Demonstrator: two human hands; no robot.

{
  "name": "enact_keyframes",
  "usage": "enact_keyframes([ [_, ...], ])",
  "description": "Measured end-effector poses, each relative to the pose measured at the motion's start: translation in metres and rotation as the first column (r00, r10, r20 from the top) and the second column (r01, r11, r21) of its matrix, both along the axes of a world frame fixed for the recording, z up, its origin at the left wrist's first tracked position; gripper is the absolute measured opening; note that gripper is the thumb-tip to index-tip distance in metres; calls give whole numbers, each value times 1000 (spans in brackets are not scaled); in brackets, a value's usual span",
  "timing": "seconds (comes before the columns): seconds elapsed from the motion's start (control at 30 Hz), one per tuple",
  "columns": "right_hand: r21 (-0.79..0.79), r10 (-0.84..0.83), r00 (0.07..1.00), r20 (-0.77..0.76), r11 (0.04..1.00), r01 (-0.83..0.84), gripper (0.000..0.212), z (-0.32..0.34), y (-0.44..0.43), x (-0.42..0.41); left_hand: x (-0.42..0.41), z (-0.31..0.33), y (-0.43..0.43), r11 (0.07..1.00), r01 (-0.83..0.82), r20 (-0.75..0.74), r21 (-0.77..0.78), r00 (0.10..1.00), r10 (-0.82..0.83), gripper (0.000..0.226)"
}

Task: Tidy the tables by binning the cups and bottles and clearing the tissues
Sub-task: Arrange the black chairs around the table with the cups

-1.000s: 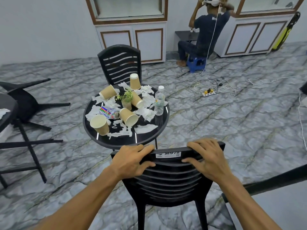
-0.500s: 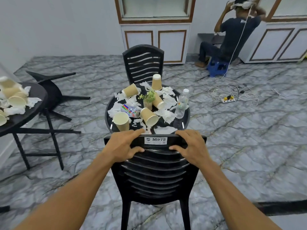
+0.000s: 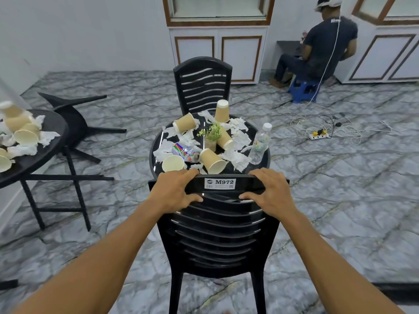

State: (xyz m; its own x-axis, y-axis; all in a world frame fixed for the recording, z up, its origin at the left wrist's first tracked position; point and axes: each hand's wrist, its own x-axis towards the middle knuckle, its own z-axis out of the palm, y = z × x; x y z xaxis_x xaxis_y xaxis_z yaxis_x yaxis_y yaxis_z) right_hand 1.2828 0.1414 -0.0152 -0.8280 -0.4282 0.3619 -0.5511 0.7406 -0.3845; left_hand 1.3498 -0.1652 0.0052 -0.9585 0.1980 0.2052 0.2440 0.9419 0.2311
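A round black table [image 3: 265, 163] carries several tan paper cups [image 3: 212, 160], crumpled white tissues [image 3: 237, 159], a clear plastic bottle [image 3: 260, 143], a crushed colourful can [image 3: 186, 152] and a small potted plant [image 3: 212, 135]. Directly in front of me stands a black plastic chair [image 3: 217, 225] pushed up to that table. My left hand [image 3: 174, 192] and my right hand [image 3: 269, 191] both grip the top of its backrest. At the left edge of the view, a second black table [image 3: 48, 141] holds more cups [image 3: 23, 135] and tissues [image 3: 47, 137].
Another black chair [image 3: 203, 82] stands behind the round table, and one lies tipped over [image 3: 77, 118] on the marble floor at left. A person [image 3: 324, 44] sits on a blue stool at the back right by white cabinets. Cables and a power strip [image 3: 318, 137] lie on the floor.
The chair in my hands has moved forward up to the round table, and my view has swung left, bringing the second littered table into sight.
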Motion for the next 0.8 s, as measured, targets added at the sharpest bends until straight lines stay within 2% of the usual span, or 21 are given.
enact_keyframes([
  [0.2,-85,38,999,35,996,-35,63,1,-4,-22,-16,10,-1,1000,12,8,13,1000,-12,67],
  [0.37,-119,101,993,-63,987,-108,61,0,-7,-28,-15,7,-7,999,31,-116,-35,993,-35,62],
  [0.63,-122,146,980,-134,979,-162,61,-7,-5,-33,-7,-13,-3,1000,8,-194,-27,981,-13,64],
  [0.8,-97,98,986,-133,989,-111,60,-15,2,-32,-13,-12,3,999,22,-212,-30,977,-28,65],
])
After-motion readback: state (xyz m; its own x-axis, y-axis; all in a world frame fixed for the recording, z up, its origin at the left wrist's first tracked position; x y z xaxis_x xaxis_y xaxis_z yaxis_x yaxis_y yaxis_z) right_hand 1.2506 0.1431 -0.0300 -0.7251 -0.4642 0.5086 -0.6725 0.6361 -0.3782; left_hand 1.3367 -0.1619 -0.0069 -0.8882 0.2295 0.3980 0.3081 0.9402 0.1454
